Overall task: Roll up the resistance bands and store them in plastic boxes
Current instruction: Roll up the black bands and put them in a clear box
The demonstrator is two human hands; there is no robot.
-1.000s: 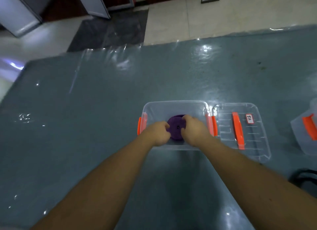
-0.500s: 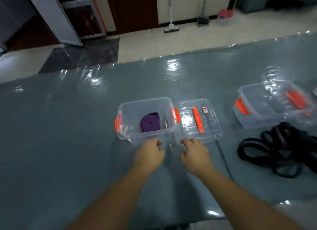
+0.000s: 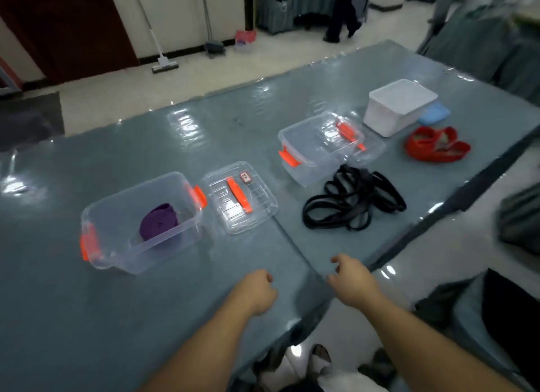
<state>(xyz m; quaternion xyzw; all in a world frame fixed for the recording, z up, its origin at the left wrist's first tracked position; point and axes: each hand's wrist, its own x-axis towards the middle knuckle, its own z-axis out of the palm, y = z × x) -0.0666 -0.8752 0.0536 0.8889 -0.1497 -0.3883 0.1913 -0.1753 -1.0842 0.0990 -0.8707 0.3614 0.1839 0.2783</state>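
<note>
The tangled black resistance band point(image 3: 355, 199) lies on the bench point(image 3: 58, 289) beyond and to the right of both hands, its heap stretched roughly left to right. The right hand point(image 3: 349, 280), loosely spread and holding nothing, is nearer to it than the left hand point(image 3: 257, 288), which is loosely curled and also empty.

Left of the black band, the open clear box point(image 3: 140, 225) holds the rolled purple band point(image 3: 159, 222), with its lid point(image 3: 241, 197) lying just beside. Just behind the black band a second clear box point(image 3: 314, 155) looks empty, with a red band point(image 3: 436, 143) to the right.

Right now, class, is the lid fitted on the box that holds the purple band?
No: the lid lies flat on the table beside the open box holding the purple band.
</note>
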